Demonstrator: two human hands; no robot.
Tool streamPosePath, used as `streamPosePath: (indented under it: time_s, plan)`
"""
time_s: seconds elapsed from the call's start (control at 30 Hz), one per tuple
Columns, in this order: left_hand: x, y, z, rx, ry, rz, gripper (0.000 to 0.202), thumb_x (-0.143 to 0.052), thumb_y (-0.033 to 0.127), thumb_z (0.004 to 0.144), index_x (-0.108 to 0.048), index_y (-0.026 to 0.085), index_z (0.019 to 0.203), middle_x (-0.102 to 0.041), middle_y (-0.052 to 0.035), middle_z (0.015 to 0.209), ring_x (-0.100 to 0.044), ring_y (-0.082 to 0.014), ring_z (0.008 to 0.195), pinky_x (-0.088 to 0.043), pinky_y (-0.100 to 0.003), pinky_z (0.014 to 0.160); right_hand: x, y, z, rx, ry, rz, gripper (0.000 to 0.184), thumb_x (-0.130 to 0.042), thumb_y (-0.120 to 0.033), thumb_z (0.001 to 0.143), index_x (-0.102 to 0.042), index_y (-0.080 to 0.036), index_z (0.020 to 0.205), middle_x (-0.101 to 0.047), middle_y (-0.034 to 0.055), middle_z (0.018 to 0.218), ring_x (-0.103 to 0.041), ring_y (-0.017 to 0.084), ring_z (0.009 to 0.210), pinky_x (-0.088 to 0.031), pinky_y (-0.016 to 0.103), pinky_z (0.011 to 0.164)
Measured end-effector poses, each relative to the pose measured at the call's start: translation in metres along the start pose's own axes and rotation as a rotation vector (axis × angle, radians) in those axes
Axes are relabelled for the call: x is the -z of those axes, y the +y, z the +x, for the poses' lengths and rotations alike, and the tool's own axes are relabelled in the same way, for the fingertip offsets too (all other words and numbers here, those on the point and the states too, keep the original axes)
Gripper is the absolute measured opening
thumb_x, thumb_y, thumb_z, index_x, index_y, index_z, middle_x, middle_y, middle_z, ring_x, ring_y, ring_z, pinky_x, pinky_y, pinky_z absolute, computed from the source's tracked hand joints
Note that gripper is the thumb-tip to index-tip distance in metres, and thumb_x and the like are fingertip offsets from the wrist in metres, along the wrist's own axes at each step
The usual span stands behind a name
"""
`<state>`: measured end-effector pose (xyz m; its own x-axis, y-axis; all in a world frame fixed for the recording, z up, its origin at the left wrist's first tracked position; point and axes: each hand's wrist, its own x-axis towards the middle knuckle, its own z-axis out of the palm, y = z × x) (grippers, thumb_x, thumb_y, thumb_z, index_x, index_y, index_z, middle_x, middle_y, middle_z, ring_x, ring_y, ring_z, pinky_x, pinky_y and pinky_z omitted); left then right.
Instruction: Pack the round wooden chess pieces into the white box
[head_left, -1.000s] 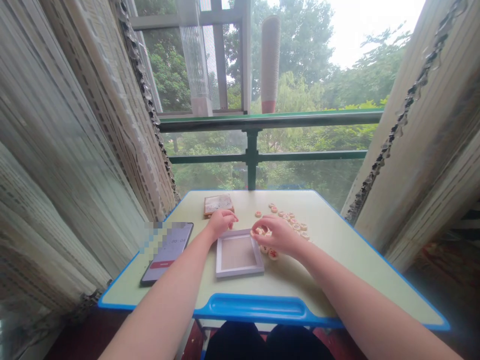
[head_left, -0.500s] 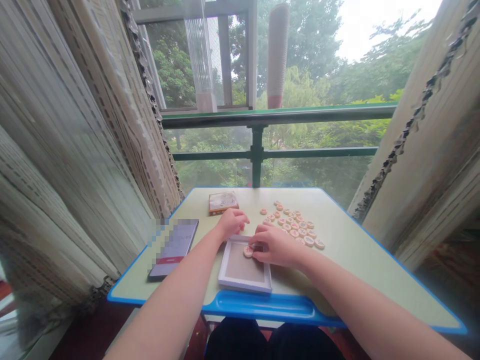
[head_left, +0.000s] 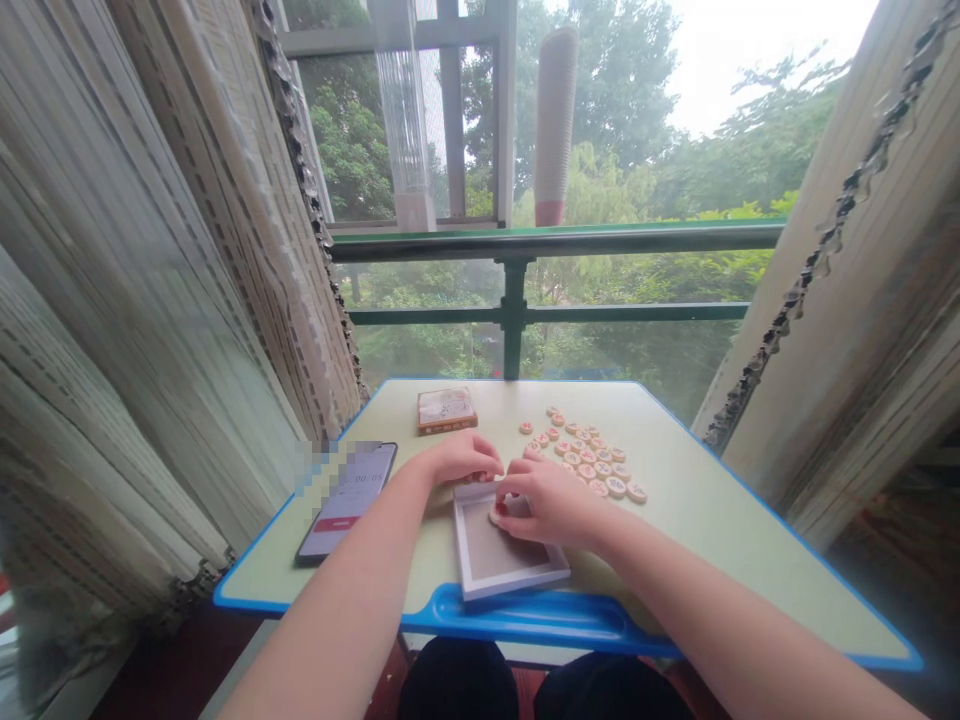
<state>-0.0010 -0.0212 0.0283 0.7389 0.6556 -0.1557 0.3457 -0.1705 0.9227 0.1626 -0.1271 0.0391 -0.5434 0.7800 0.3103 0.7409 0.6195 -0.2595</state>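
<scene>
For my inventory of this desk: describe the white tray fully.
The tray is shallow and square, with a raised white rim round a flat grey-beige floor, like cardboard or plastic. It lies flat on the table, turned slightly askew, its near edge by the blue groove. It looks empty but for one round piece that the right hand holds over its far part. The left hand rests at its far left corner.

Bare table (head_left: 712, 520) lies right of the pieces (head_left: 592, 462) (phone (head_left: 347, 500) blocks the left).
</scene>
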Motion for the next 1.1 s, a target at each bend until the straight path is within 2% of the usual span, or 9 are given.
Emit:
streamPosePath:
  time_s: [0.17, 0.27, 0.37, 0.47, 0.53, 0.63, 0.73, 0.93, 1.1]
  plan:
    - [0.003, 0.002, -0.005, 0.023, -0.113, -0.024, 0.019, -0.068, 0.022, 0.060, -0.070, 0.014, 0.077, -0.066, -0.0027, 0.069, -0.058, -0.0137, 0.067, -0.044, -0.024, 0.067, -0.005, 0.003, 0.003, 0.028, -0.005, -0.008, 0.015, -0.057, -0.032, 0.079, -0.069, -0.023, 0.079, -0.062, 0.0034, 0.077, -0.046, 0.016, 0.073, -0.036, 0.027, 0.065]
    - [0.005, 0.003, -0.007, 0.012, -0.240, -0.126, 0.026, -0.071, 0.022, 0.059, -0.070, 0.015, 0.084, -0.069, -0.0043, 0.083, -0.061, -0.0156, 0.079, -0.044, -0.027, 0.079, -0.004, 0.004, 0.003, 0.004, 0.008, -0.029, 0.017, -0.057, -0.034, 0.078, -0.067, -0.021, 0.077, -0.062, 0.0035, 0.073, -0.045, 0.016, 0.070, -0.036, 0.028, 0.064]
    - [0.006, 0.005, -0.009, 0.002, -0.329, -0.153, 0.028, -0.072, 0.021, 0.060, -0.070, 0.015, 0.087, -0.069, -0.0047, 0.088, -0.061, -0.0166, 0.085, -0.043, -0.028, 0.084, -0.003, 0.003, 0.003, -0.015, 0.020, -0.033, 0.020, -0.059, -0.038, 0.077, -0.067, -0.020, 0.073, -0.062, 0.0038, 0.069, -0.045, 0.016, 0.069, -0.035, 0.028, 0.065]
    - [0.005, 0.005, -0.010, -0.005, -0.322, -0.152, 0.028, -0.072, 0.020, 0.061, -0.070, 0.016, 0.088, -0.069, -0.0039, 0.089, -0.061, -0.0165, 0.086, -0.043, -0.028, 0.085, -0.002, 0.001, 0.002, -0.023, 0.008, -0.017, 0.021, -0.057, -0.038, 0.078, -0.067, -0.021, 0.071, -0.063, 0.0034, 0.069, -0.045, 0.016, 0.069, -0.035, 0.028, 0.064]
    - [0.005, 0.005, -0.010, -0.004, -0.304, -0.161, 0.030, -0.072, 0.019, 0.060, -0.069, 0.016, 0.089, -0.069, -0.0037, 0.089, -0.061, -0.0166, 0.086, -0.044, -0.028, 0.084, -0.001, -0.001, 0.001, -0.003, -0.013, 0.003, 0.016, -0.059, -0.035, 0.077, -0.069, -0.023, 0.077, -0.064, 0.0029, 0.072, -0.046, 0.016, 0.071, -0.035, 0.027, 0.065]
    - [0.005, 0.004, -0.009, 0.003, -0.283, -0.177, 0.029, -0.070, 0.018, 0.061, -0.069, 0.016, 0.090, -0.069, -0.0043, 0.088, -0.061, -0.0171, 0.086, -0.044, -0.029, 0.084, 0.000, -0.001, 0.000, 0.022, -0.028, 0.026, 0.015, -0.061, -0.028, 0.074, -0.069, -0.025, 0.087, -0.063, 0.0024, 0.073, -0.047, 0.016, 0.074, -0.035, 0.027, 0.066]
    - [0.008, 0.004, -0.009, 0.001, -0.277, -0.181, 0.029, -0.067, 0.014, 0.061, -0.069, 0.015, 0.090, -0.069, -0.0042, 0.086, -0.061, -0.0168, 0.085, -0.044, -0.029, 0.083, 0.000, -0.001, 0.000, 0.010, -0.031, 0.026, 0.017, -0.061, -0.020, 0.072, -0.069, -0.024, 0.086, -0.062, 0.0024, 0.071, -0.047, 0.017, 0.074, -0.035, 0.026, 0.064]
    - [0.013, 0.003, -0.011, -0.001, -0.373, -0.176, 0.037, -0.068, 0.012, 0.059, -0.068, 0.018, 0.095, -0.068, -0.0032, 0.092, -0.060, -0.0159, 0.087, -0.043, -0.027, 0.082, -0.003, 0.002, -0.002, 0.069, -0.084, 0.059, 0.026, -0.054, -0.021, 0.079, -0.068, -0.030, 0.099, -0.064, 0.0028, 0.077, -0.048, 0.016, 0.074, -0.036, 0.026, 0.066]
    - [0.014, 0.001, -0.010, 0.010, -0.394, -0.162, 0.038, -0.071, 0.016, 0.059, -0.068, 0.018, 0.097, -0.068, -0.0044, 0.096, -0.060, -0.0172, 0.089, -0.045, -0.027, 0.080, -0.001, 0.001, -0.003, 0.127, -0.100, 0.060, 0.030, -0.051, -0.021, 0.082, -0.065, -0.031, 0.106, -0.064, 0.0031, 0.079, -0.048, 0.015, 0.073, -0.036, 0.027, 0.072]
